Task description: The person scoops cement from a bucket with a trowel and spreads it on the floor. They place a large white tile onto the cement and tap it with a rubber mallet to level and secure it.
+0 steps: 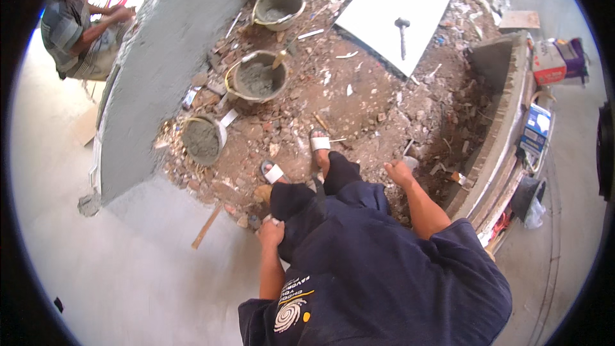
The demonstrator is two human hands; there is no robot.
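Note:
My left hand (272,233) hangs beside my left thigh, fingers curled closed. A small pale bit shows at its fingers, too little to name. To the right, my right hand (398,172) is held over the rubble with its fingers curled in. A crumpled clear piece of plastic (411,163) shows right beside it; I cannot tell whether the hand holds it or it lies on the ground. Ahead of my feet stand buckets of wet grey mortar: a near one (204,141), a middle one (259,79) with a wooden-handled trowel (279,59) at its rim, and a far one (278,9).
A large white tile (391,9) lies on the rubble with a mallet (402,38) on it. A plastered grey wall (160,57) runs along the left; another person (80,35) sits beyond it. The low curved wall (496,128) at right has boxes (549,64) and a black bucket (526,195) beyond.

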